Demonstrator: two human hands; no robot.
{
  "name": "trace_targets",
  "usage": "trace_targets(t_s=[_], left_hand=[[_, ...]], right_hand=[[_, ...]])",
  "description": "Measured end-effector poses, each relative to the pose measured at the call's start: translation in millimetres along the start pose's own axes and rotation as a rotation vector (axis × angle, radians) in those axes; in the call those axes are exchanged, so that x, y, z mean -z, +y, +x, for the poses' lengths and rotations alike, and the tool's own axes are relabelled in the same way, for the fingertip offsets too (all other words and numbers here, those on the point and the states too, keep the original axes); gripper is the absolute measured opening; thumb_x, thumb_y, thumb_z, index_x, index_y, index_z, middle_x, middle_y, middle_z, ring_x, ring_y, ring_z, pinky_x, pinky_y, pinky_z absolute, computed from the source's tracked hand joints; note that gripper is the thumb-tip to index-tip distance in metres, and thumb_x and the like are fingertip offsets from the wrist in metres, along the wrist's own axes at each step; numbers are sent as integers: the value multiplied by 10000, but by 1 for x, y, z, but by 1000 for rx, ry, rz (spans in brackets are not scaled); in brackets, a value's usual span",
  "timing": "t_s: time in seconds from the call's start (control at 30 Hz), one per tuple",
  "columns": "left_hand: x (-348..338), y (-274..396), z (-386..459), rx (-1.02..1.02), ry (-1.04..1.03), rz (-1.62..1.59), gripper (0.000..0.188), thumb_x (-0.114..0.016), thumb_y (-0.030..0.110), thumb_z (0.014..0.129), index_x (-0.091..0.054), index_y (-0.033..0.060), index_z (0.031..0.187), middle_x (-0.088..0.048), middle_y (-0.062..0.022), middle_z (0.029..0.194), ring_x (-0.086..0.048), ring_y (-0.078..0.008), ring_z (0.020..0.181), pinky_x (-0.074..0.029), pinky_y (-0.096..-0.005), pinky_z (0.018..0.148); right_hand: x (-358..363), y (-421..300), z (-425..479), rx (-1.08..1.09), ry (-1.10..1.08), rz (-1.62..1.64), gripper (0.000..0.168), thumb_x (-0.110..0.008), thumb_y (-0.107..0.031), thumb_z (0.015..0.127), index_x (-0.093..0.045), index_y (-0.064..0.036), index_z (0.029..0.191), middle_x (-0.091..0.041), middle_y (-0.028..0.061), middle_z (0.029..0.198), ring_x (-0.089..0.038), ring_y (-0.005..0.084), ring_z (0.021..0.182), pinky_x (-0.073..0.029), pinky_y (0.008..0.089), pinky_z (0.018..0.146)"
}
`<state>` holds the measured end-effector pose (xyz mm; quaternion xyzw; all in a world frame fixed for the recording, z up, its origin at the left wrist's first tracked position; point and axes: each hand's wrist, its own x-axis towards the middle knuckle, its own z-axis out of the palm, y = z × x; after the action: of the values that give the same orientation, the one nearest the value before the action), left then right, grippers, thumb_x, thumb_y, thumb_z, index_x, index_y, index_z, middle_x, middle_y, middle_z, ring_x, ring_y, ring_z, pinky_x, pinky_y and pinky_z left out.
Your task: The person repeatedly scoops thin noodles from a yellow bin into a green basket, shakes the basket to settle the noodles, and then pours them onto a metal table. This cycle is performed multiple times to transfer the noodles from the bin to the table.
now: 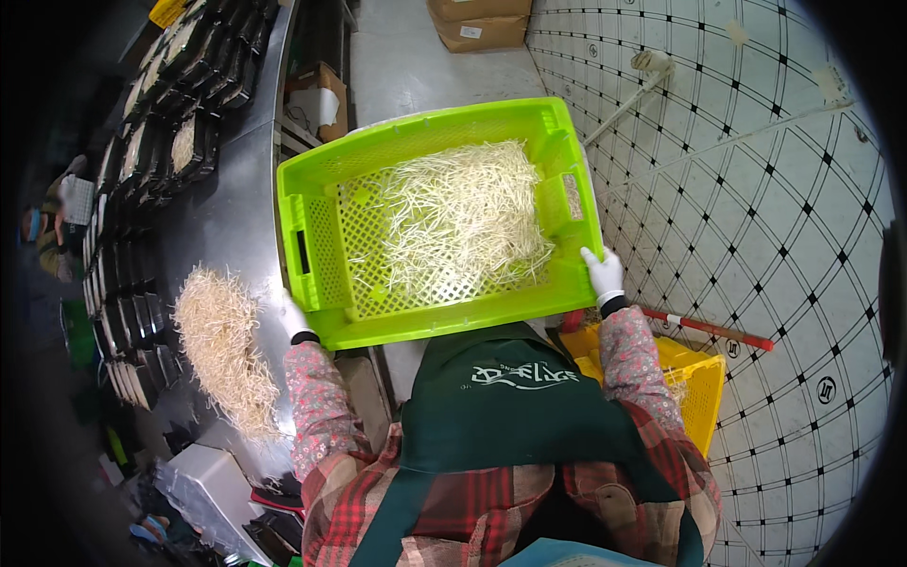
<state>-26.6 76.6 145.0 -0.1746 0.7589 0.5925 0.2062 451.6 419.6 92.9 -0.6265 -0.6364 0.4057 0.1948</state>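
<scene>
A bright green plastic crate (pixel 397 326) is held up in front of me, tilted slightly. My left hand (pixel 293 317), in a white glove, grips its left end near the close corner. My right hand (pixel 604 275), also gloved in white, grips the right end near the close corner, thumb over the rim. Thin pale sprouts, which look like bean sprouts (pixel 468 212), lie on the crate's mesh floor, mostly towards the right. Left of the crate, a long heap of similar sprouts (pixel 223 354) rests on a metal table (pixel 234 205).
Stacks of black trays (pixel 134 312), some holding sprouts, line the table's far side. A yellow crate (pixel 698 375) stands by my right arm, near a red pole (pixel 716 331). Cardboard boxes (pixel 482 25) stand ahead. A white box (pixel 212 489) is at lower left. A person (pixel 53 227) is beyond the trays.
</scene>
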Motion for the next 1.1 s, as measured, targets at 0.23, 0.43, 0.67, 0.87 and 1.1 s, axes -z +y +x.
trace_targets(t_s=[0.23,0.43,0.67,0.87,1.1], left_hand=[[-74,-160,-52,-151,60,-144,472,-463,404,929,-604,-34,1035,-635,-104,959,-599,-206,820,-474,-296,783],[-6,-100,-24,170,-53,-391,606,-362,498,918,-593,-42,1069,-636,-165,981,-635,-311,856,-508,-421,800],[-61,-120,-60,-21,-38,-79,614,-440,532,894,-621,-48,982,-612,-83,955,-540,-167,857,-427,-291,809],[7,-58,1,102,-12,-170,646,-328,530,926,-641,-34,889,-652,-125,830,-604,-251,711,-493,-379,665],[-54,-60,-81,-252,-358,-57,325,-514,313,928,-634,35,810,-528,0,687,-443,-88,634,-379,-238,622]], right_hand=[[137,10,62,-82,265,-49,356,-688,-294,759,-666,-28,995,-690,102,849,-642,195,716,-482,320,676],[35,22,2,106,266,64,317,-719,-256,758,-654,-9,947,-668,89,828,-600,155,762,-457,308,720],[115,-33,49,-105,270,-262,362,-681,-320,767,-663,-22,971,-684,124,822,-645,244,734,-481,344,698],[30,-40,19,135,50,-198,376,-645,-328,798,-626,-4,989,-663,155,873,-638,271,787,-480,362,736],[120,22,62,-264,106,-60,348,-669,-209,778,-621,54,1000,-665,149,832,-639,235,687,-511,334,642]])
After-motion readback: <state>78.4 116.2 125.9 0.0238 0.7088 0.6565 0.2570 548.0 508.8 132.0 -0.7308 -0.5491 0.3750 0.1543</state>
